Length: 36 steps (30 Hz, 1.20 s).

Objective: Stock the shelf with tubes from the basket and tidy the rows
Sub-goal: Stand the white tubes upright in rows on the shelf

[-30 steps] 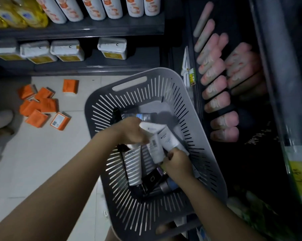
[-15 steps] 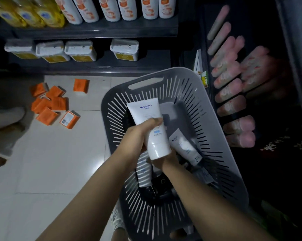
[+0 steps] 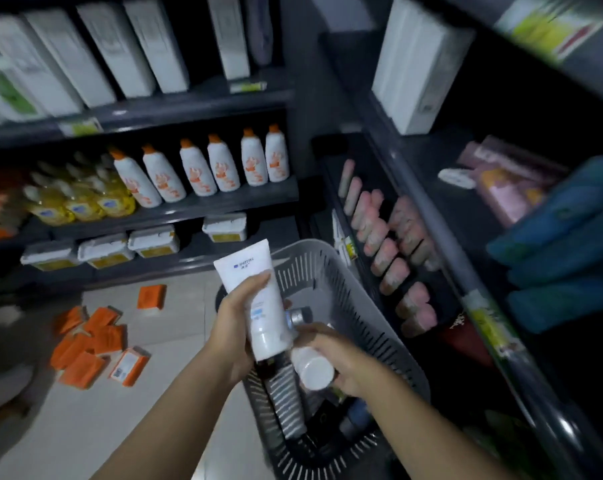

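A person's left hand (image 3: 239, 327) grips a white tube (image 3: 255, 299) upright over the left side of the grey slotted basket (image 3: 331, 282), fingers wrapped round its body, crimped end up. Just to its right, also over the basket, the right hand (image 3: 341, 358) clasps a second white tube (image 3: 312, 367), round cap facing the camera. A striped tube (image 3: 286, 403) lies inside the basket. Pink tubes (image 3: 386, 251) fill the dark shelf right of the basket; orange boxes (image 3: 92, 344) litter the floor to its left; orange-capped bottles (image 3: 224, 168) stand on a shelf beyond it.
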Available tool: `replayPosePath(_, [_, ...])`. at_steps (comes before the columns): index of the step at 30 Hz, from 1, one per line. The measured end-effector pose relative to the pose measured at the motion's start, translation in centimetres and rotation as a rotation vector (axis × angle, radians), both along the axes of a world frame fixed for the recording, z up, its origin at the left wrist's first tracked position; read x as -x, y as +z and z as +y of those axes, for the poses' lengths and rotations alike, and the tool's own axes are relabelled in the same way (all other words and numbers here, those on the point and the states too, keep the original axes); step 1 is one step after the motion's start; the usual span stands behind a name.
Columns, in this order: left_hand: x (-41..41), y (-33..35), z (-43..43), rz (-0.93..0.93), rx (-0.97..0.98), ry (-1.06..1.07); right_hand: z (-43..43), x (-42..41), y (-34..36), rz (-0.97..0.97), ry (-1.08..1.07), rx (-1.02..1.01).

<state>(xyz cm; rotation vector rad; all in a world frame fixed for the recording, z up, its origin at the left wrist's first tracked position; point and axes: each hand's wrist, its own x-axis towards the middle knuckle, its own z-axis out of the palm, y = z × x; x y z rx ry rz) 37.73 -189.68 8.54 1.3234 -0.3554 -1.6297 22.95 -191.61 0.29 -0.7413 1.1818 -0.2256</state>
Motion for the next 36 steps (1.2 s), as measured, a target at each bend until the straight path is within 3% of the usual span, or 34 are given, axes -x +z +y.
replayPosePath(5, [-0.5,6.7,1.4,-0.105,0.159,-0.393,3.6,2.2,9.6,-0.089,-0.134,0.120])
replayPosePath(9, [0.5,11.6,3.4,-0.093,0.230,-0.565,7.2,4.6,17.4,-0.004,-0.252,0.276])
replayPosePath(21, [9.7,25.0,9.6,0.007,0.530,-0.712,18.1,10.8,33.9,0.205,-0.439,0.631])
replayPosePath(26, [14.8,28.9,11.9,0.050,0.627,-0.657,22.9,14.5,37.1,0.033,-0.715,0.786])
replayPosePath(31, [21.5,29.8,14.4,0.132,0.629,-0.553,27.6,18.1,37.6,0.123,-1.096,0.849])
replayPosePath(33, [24.1,29.7,15.5,0.144,0.592,-0.575,29.5,20.2,37.8,0.129,-1.295,0.877])
replayPosePath(36, [27.5,29.9,17.8,0.136,0.530,-0.686,32.4,23.7,38.2,0.077,-1.425,0.871])
